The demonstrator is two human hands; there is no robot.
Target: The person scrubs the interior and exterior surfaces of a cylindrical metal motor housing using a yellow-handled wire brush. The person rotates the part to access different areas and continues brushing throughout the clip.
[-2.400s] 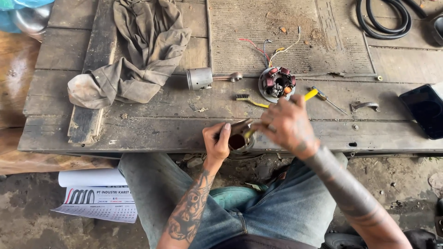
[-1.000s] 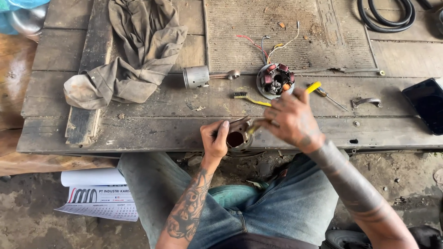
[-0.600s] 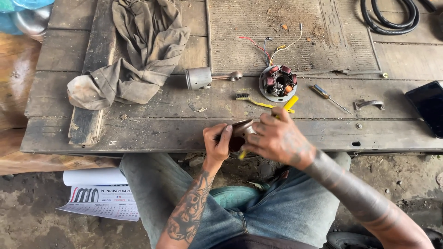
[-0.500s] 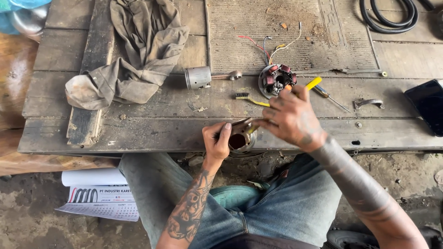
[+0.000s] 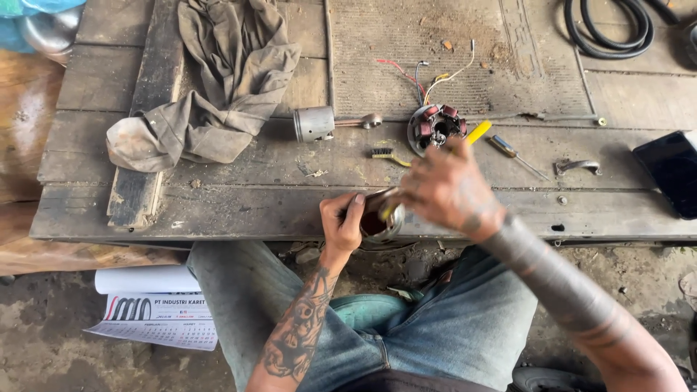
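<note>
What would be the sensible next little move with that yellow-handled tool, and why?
Probably another short stroke of the yellow-handled tool inside the round metal part. The left hand grips that part at the bench edge, its opening facing up, and the right hand has the tool angled down into it, so the work looks unfinished.

Rag (image 5: 210,87) lies on bench (image 5: 218,207) left; piston (image 5: 314,124) right of it; coil plate (image 5: 434,128) further right.
</note>
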